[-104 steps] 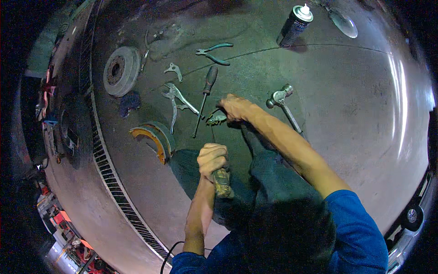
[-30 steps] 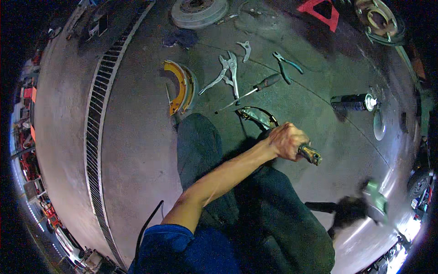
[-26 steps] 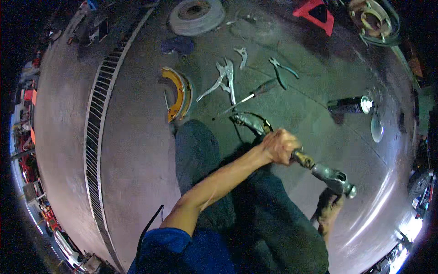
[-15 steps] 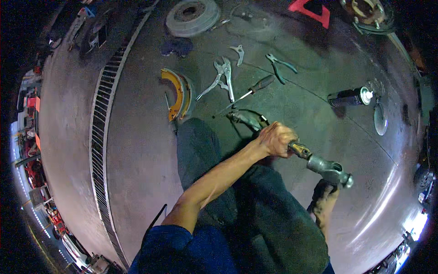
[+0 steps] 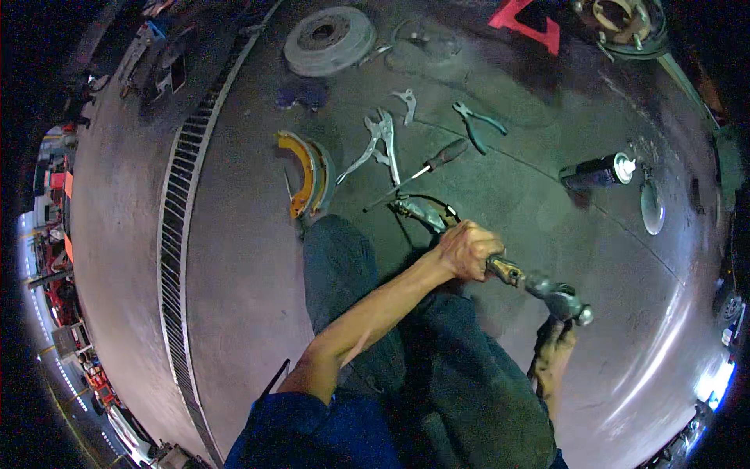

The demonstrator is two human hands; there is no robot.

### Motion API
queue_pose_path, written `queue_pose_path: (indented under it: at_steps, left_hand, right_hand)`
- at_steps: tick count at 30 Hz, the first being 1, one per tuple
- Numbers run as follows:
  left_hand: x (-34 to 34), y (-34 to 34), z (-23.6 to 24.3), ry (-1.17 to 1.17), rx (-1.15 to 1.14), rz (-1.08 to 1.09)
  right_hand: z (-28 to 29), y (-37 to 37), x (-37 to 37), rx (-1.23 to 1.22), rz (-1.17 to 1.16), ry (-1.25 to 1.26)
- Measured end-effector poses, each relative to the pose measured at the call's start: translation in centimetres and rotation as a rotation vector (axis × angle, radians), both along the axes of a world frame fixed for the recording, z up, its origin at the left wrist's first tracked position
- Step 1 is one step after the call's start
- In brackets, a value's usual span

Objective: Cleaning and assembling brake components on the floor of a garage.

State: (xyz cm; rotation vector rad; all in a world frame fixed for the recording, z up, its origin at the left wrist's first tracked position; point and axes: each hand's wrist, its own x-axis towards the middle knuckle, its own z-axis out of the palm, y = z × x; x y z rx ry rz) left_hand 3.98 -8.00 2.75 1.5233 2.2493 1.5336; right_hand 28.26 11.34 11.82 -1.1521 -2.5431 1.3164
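Observation:
My left hand (image 5: 469,248) is closed around a tool whose yellow-and-dark handle end (image 5: 505,270) sticks out on the right; its kind is hidden by my fist. Beyond my knuckles lies a grey metal part (image 5: 422,213) with a dark curved cable or rod beside it. My right hand (image 5: 556,344), partly in shadow, grips a ball-peen hammer (image 5: 561,300) below its head. The hammer's flat face is close to the handle end, ball side facing away; whether they touch I cannot tell. Both hands are over my bent legs.
On the floor ahead lie orange brake shoes (image 5: 305,176), locking pliers (image 5: 380,148), a screwdriver (image 5: 445,155), cutting pliers (image 5: 478,127) and a flat metal lever (image 5: 407,105). A spray can (image 5: 598,170) lies right; a brake drum (image 5: 328,39) is farther off. A drain grate (image 5: 173,227) runs left.
My hands, the held tool and the hammer have shifted slightly left in the view. My left hand has stayed closed on the tool, and the hammer remains near its handle end.

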Motion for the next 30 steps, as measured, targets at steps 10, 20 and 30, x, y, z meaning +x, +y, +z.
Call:
queue_pose_path:
  at_steps: [10, 20, 30]
  left_hand:
    - [0.4, -0.3, -0.7, 0.007, -0.062, -0.035]
    - [0.8, -0.8, -0.7, 0.022, -0.099, -0.09]
    - [1.1, -1.3, -1.5, 0.049, -0.125, -0.103]
  right_hand:
    - [-3.3, -0.8, 3.5, -0.084, -0.068, -0.019]
    - [-2.0, -3.6, 2.3, -0.383, -0.274, 0.539]
    - [-10.8, -1.4, 6.5, 0.167, -0.156, 0.613]
